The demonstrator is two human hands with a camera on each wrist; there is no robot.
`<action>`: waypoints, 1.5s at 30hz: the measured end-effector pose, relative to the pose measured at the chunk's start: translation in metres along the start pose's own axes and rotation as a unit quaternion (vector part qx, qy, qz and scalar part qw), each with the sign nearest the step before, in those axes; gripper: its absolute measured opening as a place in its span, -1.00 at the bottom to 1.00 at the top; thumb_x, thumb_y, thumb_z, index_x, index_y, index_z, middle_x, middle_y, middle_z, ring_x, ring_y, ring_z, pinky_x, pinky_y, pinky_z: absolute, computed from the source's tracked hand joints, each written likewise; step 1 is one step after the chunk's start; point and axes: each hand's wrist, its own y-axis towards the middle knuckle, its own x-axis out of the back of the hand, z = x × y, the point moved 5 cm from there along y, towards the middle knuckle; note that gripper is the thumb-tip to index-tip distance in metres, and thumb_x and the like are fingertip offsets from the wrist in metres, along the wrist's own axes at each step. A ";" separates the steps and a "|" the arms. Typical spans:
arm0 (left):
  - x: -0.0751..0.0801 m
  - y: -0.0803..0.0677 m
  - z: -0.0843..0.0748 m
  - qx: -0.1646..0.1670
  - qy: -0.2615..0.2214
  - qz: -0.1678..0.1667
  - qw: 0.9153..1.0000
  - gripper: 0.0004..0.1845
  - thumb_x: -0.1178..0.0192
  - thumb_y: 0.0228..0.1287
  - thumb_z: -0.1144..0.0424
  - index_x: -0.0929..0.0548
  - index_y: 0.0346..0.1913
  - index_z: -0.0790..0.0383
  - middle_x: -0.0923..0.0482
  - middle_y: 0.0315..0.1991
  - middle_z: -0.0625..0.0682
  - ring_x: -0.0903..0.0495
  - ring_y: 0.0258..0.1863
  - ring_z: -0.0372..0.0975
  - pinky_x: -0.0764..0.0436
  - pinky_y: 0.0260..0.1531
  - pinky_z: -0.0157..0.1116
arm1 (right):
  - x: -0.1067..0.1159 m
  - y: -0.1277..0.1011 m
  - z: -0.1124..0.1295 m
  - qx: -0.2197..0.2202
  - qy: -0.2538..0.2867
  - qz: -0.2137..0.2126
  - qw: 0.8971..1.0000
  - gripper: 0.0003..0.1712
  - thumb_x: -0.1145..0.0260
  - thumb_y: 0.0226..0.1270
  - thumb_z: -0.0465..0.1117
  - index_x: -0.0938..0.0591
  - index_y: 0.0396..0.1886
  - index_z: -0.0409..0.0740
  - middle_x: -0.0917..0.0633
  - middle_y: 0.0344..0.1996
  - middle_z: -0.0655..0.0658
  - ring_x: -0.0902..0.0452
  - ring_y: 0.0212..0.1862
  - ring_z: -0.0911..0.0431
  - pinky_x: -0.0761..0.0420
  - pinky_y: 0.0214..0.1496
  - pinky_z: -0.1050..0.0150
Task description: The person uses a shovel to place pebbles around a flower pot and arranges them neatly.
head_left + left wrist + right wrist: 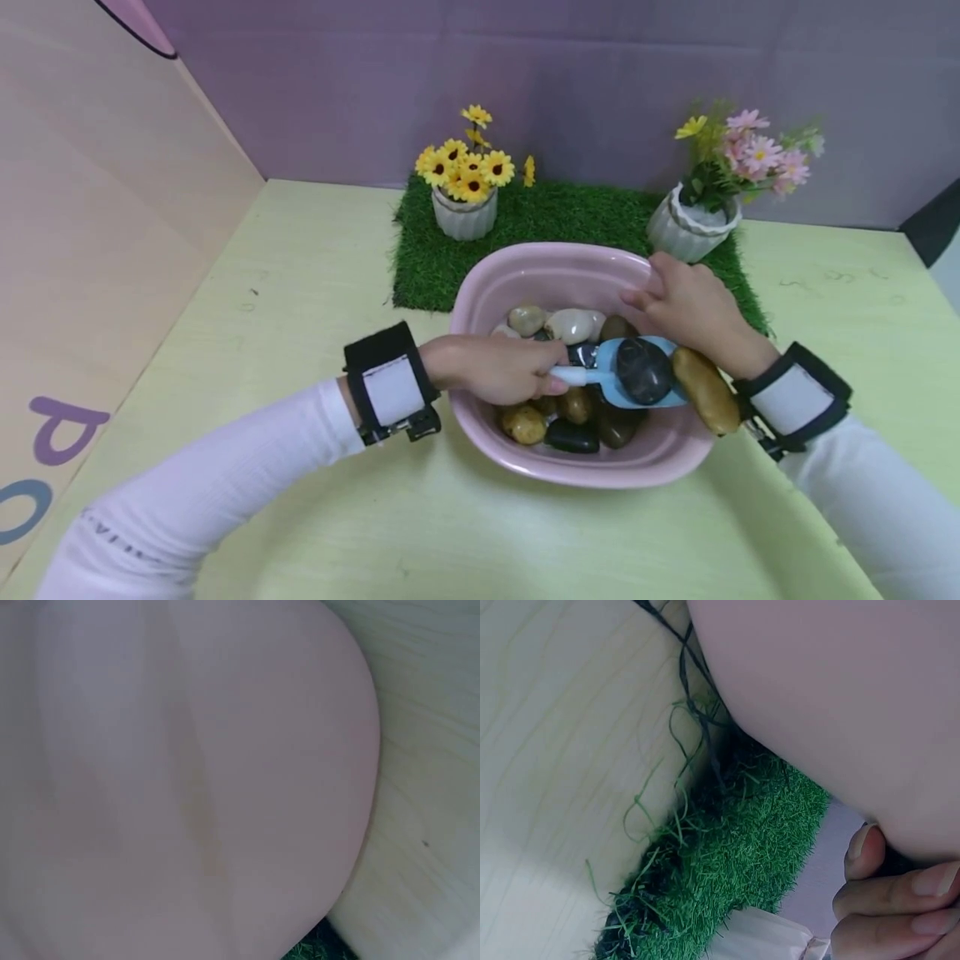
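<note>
A pink basin [581,477] holds several smooth stones [570,325] in white, brown and black. Over it, my left hand [498,367] grips the white handle of a light blue scoop [611,390]. On the scoop's blade lies a dark stone [643,371]. A long yellow-brown stone [705,390] sits by the blade's right end, overlapping the basin's right rim. My right hand [693,304] holds the basin's upper right rim, thumb inside. In the right wrist view its fingers [889,896] curl against the outer wall. The basin's outer side [285,750] fills most of the left wrist view.
Behind the basin lies a green turf mat [558,217]. On it stand a white pot of yellow flowers [465,215] and a white pot of pink flowers [686,229], the latter close to my right hand. A pale wooden table [337,533] carries everything, with a wall behind.
</note>
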 end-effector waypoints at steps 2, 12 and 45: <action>0.000 0.000 0.000 0.003 -0.004 -0.002 1.000 -0.80 0.11 0.56 0.09 -0.46 0.01 0.08 -0.54 -0.15 0.05 -0.49 -0.32 -0.28 -0.54 -0.20 -0.34 | 0.000 0.000 0.000 0.000 0.000 -0.002 1.000 -0.57 -0.28 0.37 0.04 -0.36 -0.38 -0.19 -0.42 -0.62 -0.17 -0.38 -0.54 -0.06 -0.30 -0.56 0.18; -0.004 0.001 -0.004 0.018 -0.004 0.009 1.000 -0.81 0.13 0.57 0.09 -0.41 0.00 0.08 -0.49 -0.23 0.03 -0.42 -0.43 -0.29 -0.51 -0.34 -0.35 | 0.001 -0.002 0.002 -0.012 0.003 -0.003 1.000 -0.58 -0.27 0.37 0.05 -0.36 -0.38 -0.19 -0.42 -0.63 -0.17 -0.38 -0.56 -0.04 -0.29 -0.58 0.18; -0.002 0.006 -0.003 0.080 -0.076 0.015 0.994 -0.80 0.10 0.55 0.20 -0.49 0.02 0.17 -0.45 -0.22 0.07 -0.39 -0.32 -0.26 -0.44 -0.22 -0.38 | 0.001 -0.002 -0.001 0.001 0.019 0.004 1.000 -0.59 -0.25 0.40 0.04 -0.37 -0.38 -0.18 -0.40 -0.63 -0.13 -0.37 -0.57 0.00 -0.30 -0.58 0.21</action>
